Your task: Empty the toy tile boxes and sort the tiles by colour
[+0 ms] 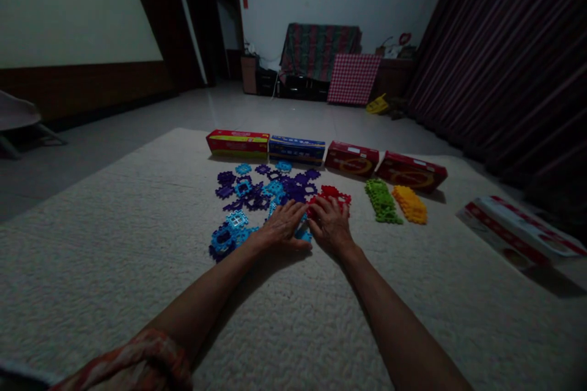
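Note:
My left hand (285,225) lies flat with its fingers spread over light blue and purple pieces, its thumb pointing right. Close beside it, my right hand (331,223) rests with fingers apart on the near part of the red pieces (331,191). Purple pieces (296,186) spread beyond and left of my left hand, mixed with light blue ones (237,219). To the right of my right hand are a green pile (383,200) and a yellow pile (410,204) of similar pieces. What lies beneath my palms is hidden.
Along the far side of the pale mat (137,195) stand a red-green box (238,144), a blue box (297,149) and two dark red boxes (352,159). A white-and-red box (523,232) lies at the right. Farther back are a checked cloth (353,78) and furniture.

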{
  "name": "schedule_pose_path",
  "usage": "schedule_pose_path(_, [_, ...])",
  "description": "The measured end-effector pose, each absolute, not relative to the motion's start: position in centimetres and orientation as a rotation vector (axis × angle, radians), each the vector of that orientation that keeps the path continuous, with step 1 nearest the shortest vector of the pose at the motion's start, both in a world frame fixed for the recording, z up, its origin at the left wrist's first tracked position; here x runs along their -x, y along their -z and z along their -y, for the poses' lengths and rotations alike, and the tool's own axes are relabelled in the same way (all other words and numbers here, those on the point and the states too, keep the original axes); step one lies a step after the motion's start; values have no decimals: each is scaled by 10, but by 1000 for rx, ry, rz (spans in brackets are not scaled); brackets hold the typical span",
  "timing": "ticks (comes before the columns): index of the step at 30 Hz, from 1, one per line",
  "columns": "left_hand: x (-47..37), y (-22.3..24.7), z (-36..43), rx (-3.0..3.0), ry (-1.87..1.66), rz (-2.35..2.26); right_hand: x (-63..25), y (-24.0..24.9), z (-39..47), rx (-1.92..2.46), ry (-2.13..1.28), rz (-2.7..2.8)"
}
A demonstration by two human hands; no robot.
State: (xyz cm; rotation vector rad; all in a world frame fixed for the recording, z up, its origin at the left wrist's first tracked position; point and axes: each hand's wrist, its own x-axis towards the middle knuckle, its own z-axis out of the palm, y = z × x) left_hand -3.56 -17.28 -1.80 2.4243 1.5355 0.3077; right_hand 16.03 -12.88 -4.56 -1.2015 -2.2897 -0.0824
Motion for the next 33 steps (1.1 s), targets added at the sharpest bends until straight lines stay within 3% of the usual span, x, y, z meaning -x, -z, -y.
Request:
schedule_pose_path(25, [74,8,157,-2488,-177,-1879,-159,48,127,1208,44,2186])
schedule_pose_path(33, [81,-1,154,-2395,-398,-1903,-160,47,126,1201,24,2173])
